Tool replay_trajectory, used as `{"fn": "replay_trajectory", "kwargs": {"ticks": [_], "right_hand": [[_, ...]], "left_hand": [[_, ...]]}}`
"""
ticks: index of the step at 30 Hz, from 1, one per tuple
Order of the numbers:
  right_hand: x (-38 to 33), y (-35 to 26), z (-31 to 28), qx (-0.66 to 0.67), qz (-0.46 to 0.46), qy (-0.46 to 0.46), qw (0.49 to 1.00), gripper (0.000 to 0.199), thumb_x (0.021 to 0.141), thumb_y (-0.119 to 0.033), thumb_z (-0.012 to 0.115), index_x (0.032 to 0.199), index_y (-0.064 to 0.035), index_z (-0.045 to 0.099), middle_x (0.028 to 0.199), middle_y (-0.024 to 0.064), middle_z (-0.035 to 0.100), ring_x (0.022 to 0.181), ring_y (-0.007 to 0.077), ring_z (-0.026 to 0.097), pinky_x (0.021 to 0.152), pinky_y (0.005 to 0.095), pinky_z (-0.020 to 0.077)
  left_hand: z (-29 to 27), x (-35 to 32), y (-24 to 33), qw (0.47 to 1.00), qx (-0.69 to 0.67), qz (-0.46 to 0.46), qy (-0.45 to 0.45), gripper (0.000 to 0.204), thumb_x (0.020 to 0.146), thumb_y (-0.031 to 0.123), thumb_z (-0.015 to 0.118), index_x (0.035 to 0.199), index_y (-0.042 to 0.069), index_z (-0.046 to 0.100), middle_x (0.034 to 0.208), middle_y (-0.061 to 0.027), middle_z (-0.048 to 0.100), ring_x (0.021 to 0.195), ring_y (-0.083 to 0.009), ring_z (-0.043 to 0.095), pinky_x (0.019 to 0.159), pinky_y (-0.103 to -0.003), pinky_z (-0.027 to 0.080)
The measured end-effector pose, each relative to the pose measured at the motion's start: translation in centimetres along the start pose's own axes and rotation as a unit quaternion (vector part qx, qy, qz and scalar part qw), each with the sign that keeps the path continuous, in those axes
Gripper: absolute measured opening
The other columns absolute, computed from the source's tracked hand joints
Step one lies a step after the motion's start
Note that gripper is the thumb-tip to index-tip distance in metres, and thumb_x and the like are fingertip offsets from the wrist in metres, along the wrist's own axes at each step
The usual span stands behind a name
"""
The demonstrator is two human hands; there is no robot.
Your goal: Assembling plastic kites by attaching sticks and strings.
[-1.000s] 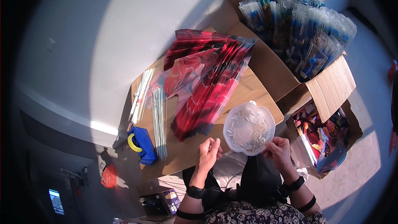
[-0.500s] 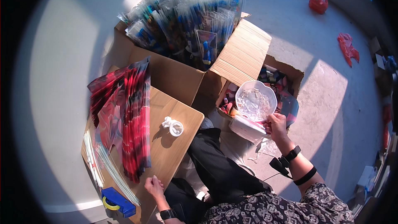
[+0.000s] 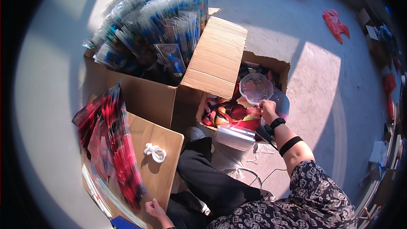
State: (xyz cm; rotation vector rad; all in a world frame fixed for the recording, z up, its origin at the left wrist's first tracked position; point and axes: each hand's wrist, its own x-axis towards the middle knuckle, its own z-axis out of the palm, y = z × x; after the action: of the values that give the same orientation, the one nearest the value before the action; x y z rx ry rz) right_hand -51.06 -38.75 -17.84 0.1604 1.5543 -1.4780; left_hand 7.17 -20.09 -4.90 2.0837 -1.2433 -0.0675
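Observation:
My right hand [image 3: 268, 111] pinches the rim of a clear plastic bowl [image 3: 256, 89] with a scalloped edge and small clear bits inside. It holds the bowl over an open cardboard box [image 3: 280, 70] of colourful printed fabric [image 3: 237, 112]. At the near edge of a wooden table [image 3: 163, 144], my left hand [image 3: 156, 210] is curled closed, and I see nothing in it. A fanned stack of red printed sheets [image 3: 121, 152] lies beyond it on the table. A small white ring-shaped item [image 3: 158, 154] with crumpled white material sits to their right.
A larger carton [image 3: 131, 91] holds many clear-wrapped blue items [image 3: 157, 29], its flap [image 3: 216, 55] folded out toward the smaller box. A white box [image 3: 235, 137] stands before the smaller one. Thin white sticks [image 3: 95, 188] and a blue object [image 3: 123, 223] lie at the table's near left.
The view has shifted, so the scene sits further left. My right hand has carried the bowl away from above the white box, farther over the fabric. My left hand stays by the table edge.

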Motion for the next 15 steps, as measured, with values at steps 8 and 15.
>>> {"fn": "replay_trajectory", "kwargs": {"ticks": [8, 15], "right_hand": [[2.2, 0.6, 0.4, -0.119, -0.017, -0.08, 0.989, 0.015, 0.077, 0.003, 0.052, 0.062, 0.0035, 0.052, 0.056, 0.0115, 0.051, 0.045, 0.0172, 0.052, 0.039, 0.0263, 0.0435], [-0.1, 0.5, 2.1, -0.078, 0.017, -0.079, 0.994, 0.02, 0.08, 0.0, 0.051, 0.06, 0.0031, 0.053, 0.054, 0.0109, 0.052, 0.04, 0.0172, 0.048, 0.036, 0.0276, 0.0405]], "left_hand": [[0.0, -0.3, 1.4, 0.999, 0.051, -0.008, -0.006, 0.021, 0.076, 0.011, 0.062, 0.065, -0.002, 0.05, 0.058, -0.0094, 0.048, 0.054, -0.0211, 0.046, 0.054, -0.037, 0.04], [-0.3, -0.4, 1.0, 1.0, 0.026, 0.005, -0.009, 0.023, 0.078, 0.013, 0.061, 0.066, -0.002, 0.048, 0.058, -0.0086, 0.045, 0.054, -0.0204, 0.042, 0.052, -0.037, 0.037]]}}
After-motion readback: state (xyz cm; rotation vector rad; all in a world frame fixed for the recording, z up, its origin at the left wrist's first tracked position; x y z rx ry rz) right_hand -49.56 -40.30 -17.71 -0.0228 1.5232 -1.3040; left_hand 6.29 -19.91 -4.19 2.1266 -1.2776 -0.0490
